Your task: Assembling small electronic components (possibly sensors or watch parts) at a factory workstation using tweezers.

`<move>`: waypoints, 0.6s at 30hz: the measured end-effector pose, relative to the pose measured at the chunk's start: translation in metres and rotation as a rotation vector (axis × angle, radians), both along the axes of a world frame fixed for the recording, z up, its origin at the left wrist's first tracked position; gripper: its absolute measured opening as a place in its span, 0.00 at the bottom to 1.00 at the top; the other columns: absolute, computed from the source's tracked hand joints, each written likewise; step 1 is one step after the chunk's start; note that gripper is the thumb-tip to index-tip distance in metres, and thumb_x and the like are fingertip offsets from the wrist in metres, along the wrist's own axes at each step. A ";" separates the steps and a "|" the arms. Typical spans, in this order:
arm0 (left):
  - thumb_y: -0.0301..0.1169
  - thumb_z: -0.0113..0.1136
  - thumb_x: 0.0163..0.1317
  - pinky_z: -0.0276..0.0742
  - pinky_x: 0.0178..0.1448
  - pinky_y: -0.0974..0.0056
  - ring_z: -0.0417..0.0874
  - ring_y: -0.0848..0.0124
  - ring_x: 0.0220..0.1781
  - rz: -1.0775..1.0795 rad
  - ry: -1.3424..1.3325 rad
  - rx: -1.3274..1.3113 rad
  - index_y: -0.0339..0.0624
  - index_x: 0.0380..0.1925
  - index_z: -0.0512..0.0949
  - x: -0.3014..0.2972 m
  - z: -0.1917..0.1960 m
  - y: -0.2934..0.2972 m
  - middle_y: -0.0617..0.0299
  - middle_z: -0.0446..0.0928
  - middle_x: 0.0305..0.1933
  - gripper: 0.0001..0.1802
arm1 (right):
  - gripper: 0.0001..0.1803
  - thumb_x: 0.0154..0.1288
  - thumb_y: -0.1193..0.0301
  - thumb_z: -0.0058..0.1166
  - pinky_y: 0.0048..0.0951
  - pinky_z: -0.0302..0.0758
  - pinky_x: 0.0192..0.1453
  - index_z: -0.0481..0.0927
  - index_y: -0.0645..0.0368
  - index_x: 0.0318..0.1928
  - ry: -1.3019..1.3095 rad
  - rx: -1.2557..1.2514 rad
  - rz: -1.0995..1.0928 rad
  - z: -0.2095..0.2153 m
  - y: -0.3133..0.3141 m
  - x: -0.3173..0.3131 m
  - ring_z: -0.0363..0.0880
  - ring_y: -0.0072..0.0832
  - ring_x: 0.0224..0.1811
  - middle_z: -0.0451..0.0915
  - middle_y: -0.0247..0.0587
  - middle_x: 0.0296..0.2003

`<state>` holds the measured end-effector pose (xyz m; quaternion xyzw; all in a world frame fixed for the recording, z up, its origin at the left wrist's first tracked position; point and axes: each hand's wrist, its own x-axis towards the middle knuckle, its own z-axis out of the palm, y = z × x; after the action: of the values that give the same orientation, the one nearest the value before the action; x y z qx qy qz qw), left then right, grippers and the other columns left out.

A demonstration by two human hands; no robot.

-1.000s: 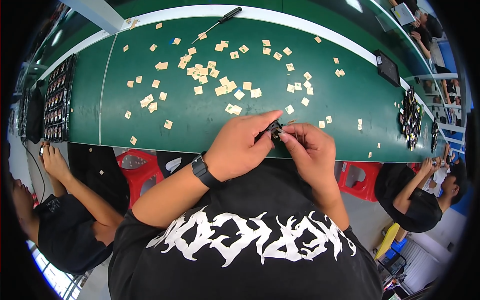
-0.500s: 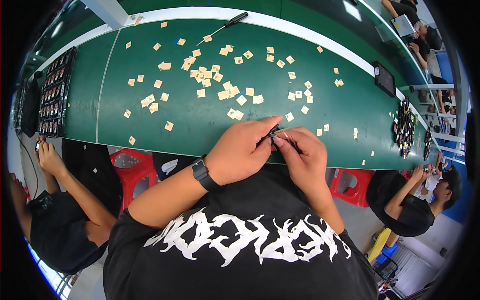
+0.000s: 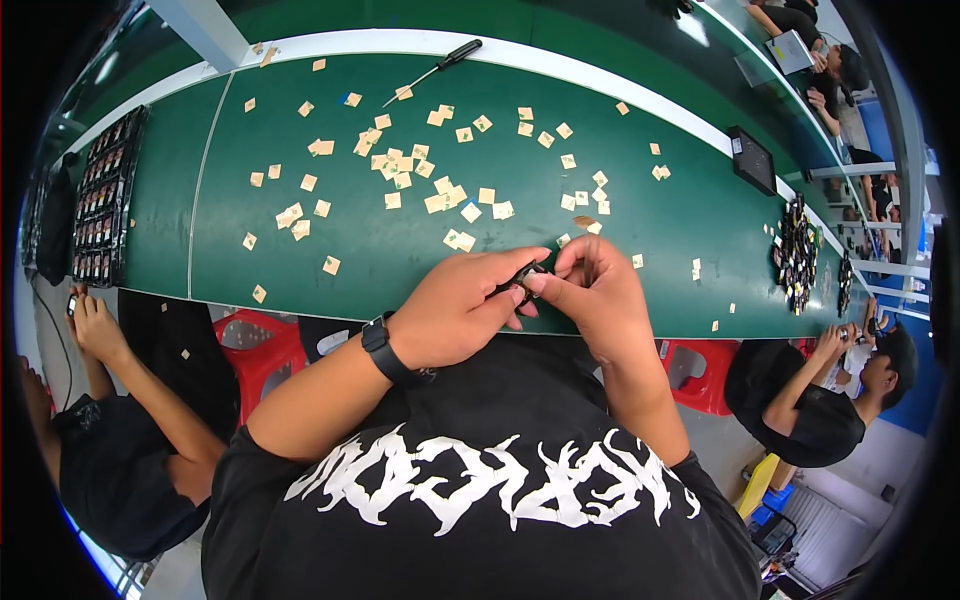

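My left hand [image 3: 450, 312], with a black watch on its wrist, is closed round a small black part [image 3: 530, 270] over the table's near edge. My right hand [image 3: 605, 295] meets it from the right, its thumb pressed against the part and its index finger curled above. Most of the part is hidden by fingers, so its exact kind does not show. Just beyond my right fingertips, a small brownish piece [image 3: 584, 222] appears over the table among the beige square stickers [image 3: 502, 210].
Several beige squares are scattered over the green table [image 3: 400, 270]. A black screwdriver [image 3: 440, 70] lies near the far edge. A black tray [image 3: 752, 160] and a pile of small dark parts [image 3: 797, 255] are at right, a filled rack [image 3: 105, 200] at left. Co-workers sit on both sides.
My hands have shifted slightly left and down with the black part. My right thumb has come onto the part, and the pale sliver between my fingers no longer shows. The brownish piece has appeared beyond them.
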<state>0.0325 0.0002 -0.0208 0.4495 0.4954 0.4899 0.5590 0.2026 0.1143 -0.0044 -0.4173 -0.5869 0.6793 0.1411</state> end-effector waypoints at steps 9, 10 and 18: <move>0.21 0.48 0.75 0.82 0.44 0.67 0.84 0.70 0.46 0.040 -0.198 0.010 0.30 0.69 0.67 0.002 -0.006 -0.008 0.54 0.80 0.53 0.24 | 0.11 0.66 0.79 0.64 0.16 0.70 0.29 0.73 0.59 0.38 0.153 -0.183 -0.073 0.008 -0.015 -0.011 0.80 0.17 0.30 0.78 0.33 0.34; 0.22 0.49 0.75 0.82 0.45 0.67 0.84 0.70 0.47 0.058 -0.252 0.011 0.31 0.69 0.67 0.002 -0.008 -0.009 0.55 0.80 0.54 0.24 | 0.11 0.66 0.79 0.64 0.16 0.70 0.29 0.73 0.59 0.38 0.162 -0.179 -0.072 0.011 -0.017 -0.012 0.80 0.17 0.30 0.78 0.33 0.34; 0.24 0.48 0.76 0.79 0.53 0.67 0.80 0.73 0.50 0.149 -0.402 0.049 0.34 0.68 0.67 0.002 -0.008 -0.005 0.53 0.79 0.60 0.23 | 0.13 0.70 0.74 0.61 0.12 0.55 0.20 0.69 0.52 0.46 0.380 -0.413 -0.261 0.011 -0.035 -0.033 0.72 0.14 0.27 0.76 0.30 0.37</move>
<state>0.0346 -0.0043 -0.0287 0.3183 0.3939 0.6216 0.5976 0.1695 0.0791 0.0066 -0.3745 -0.3410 0.8263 0.2464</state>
